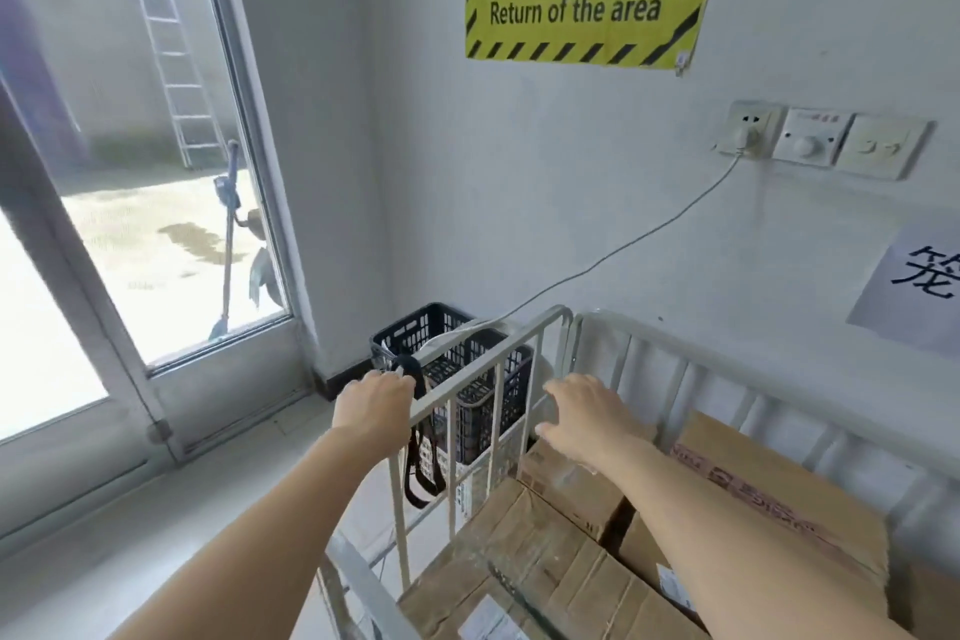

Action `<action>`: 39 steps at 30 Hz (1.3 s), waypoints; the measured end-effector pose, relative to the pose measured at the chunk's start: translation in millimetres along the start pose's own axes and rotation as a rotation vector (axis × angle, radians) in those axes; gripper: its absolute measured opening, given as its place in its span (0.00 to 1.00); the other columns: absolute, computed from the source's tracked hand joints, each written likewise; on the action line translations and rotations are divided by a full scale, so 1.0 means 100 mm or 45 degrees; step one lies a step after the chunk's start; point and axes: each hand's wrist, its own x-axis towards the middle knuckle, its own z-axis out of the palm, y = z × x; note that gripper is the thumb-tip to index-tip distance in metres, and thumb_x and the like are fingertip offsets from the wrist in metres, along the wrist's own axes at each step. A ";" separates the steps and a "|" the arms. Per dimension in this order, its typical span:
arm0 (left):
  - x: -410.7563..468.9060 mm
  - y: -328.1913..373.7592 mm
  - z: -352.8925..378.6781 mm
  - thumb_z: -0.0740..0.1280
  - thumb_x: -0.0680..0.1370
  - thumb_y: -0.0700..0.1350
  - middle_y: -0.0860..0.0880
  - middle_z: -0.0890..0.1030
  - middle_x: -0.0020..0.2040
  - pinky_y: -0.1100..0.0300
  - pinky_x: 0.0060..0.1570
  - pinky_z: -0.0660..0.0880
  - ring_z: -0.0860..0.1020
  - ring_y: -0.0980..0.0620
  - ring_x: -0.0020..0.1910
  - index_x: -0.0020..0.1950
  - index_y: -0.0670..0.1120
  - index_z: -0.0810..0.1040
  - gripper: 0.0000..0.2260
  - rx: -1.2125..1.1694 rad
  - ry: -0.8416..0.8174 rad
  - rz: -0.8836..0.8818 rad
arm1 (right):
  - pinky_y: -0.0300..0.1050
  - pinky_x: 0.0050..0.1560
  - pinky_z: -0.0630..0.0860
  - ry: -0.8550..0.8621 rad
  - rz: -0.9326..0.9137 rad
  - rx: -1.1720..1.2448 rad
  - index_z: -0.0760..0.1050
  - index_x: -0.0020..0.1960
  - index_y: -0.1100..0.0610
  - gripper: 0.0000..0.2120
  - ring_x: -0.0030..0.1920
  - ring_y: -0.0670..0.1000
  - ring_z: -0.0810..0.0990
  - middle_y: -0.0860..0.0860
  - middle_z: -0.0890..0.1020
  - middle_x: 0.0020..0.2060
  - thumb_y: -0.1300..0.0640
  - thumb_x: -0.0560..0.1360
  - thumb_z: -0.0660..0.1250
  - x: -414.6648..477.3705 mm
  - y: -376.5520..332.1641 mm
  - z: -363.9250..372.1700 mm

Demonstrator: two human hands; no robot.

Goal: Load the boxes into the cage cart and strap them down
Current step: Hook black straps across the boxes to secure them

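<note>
Black strap (415, 463) looks limp, light; left hand (376, 400) fingers curl on it at cage cart (483, 369) rail. Right hand (587, 411) fingers spread, empty.

The cage cart (493, 359), pale grey metal with upright bars, stands against the wall, its top rail slanting toward the corner. Inside it, brown cardboard boxes (524, 551) sit packed side by side, their flaps closed. The tallest box (779, 489), by the far side, bears reddish printed tape. A black strap (408, 368) is draped over the near rail and hangs in a loop outside the bars. The left hand (371, 405) seems to grip it at the rail.
</note>
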 end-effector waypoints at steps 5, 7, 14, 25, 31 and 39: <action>0.11 -0.67 0.03 0.62 0.78 0.43 0.49 0.78 0.56 0.54 0.56 0.71 0.74 0.47 0.59 0.57 0.47 0.74 0.08 0.023 -0.004 -0.039 | 0.52 0.61 0.75 -0.033 -0.010 0.014 0.69 0.69 0.53 0.25 0.64 0.53 0.72 0.51 0.75 0.62 0.44 0.76 0.65 0.40 -0.61 0.11; 0.18 -0.92 0.08 0.61 0.78 0.43 0.48 0.78 0.56 0.54 0.55 0.70 0.73 0.47 0.59 0.56 0.46 0.74 0.08 0.023 -0.016 -0.047 | 0.52 0.63 0.74 -0.032 -0.004 0.002 0.69 0.69 0.53 0.25 0.65 0.53 0.72 0.51 0.75 0.62 0.43 0.76 0.65 0.56 -0.82 0.17; 0.50 -1.47 0.39 0.61 0.78 0.42 0.48 0.77 0.56 0.54 0.52 0.70 0.74 0.47 0.59 0.55 0.45 0.74 0.07 -0.039 -0.104 -0.031 | 0.50 0.61 0.72 -0.118 0.053 0.007 0.69 0.70 0.54 0.24 0.66 0.54 0.70 0.52 0.74 0.63 0.44 0.77 0.63 1.01 -1.33 0.45; 1.30 -1.64 1.06 0.62 0.79 0.46 0.48 0.77 0.56 0.53 0.49 0.72 0.74 0.46 0.60 0.57 0.46 0.73 0.09 -0.158 -0.297 -0.048 | 0.49 0.60 0.73 -0.258 0.081 0.049 0.72 0.66 0.55 0.21 0.66 0.54 0.70 0.51 0.76 0.62 0.45 0.78 0.62 1.96 -1.42 0.89; 1.78 -1.55 1.47 0.63 0.79 0.48 0.48 0.77 0.56 0.54 0.50 0.72 0.75 0.46 0.59 0.58 0.46 0.73 0.10 -0.267 -0.442 -0.049 | 0.51 0.60 0.74 -0.371 0.128 0.197 0.72 0.66 0.56 0.22 0.66 0.55 0.71 0.52 0.76 0.64 0.45 0.78 0.62 2.51 -1.39 1.22; 2.32 -1.41 1.87 0.59 0.81 0.47 0.45 0.79 0.58 0.54 0.52 0.72 0.76 0.45 0.58 0.62 0.45 0.75 0.13 -0.485 -0.620 -0.061 | 0.51 0.61 0.72 -0.572 0.320 0.484 0.68 0.65 0.57 0.20 0.65 0.57 0.73 0.54 0.75 0.64 0.46 0.79 0.61 3.04 -1.43 1.71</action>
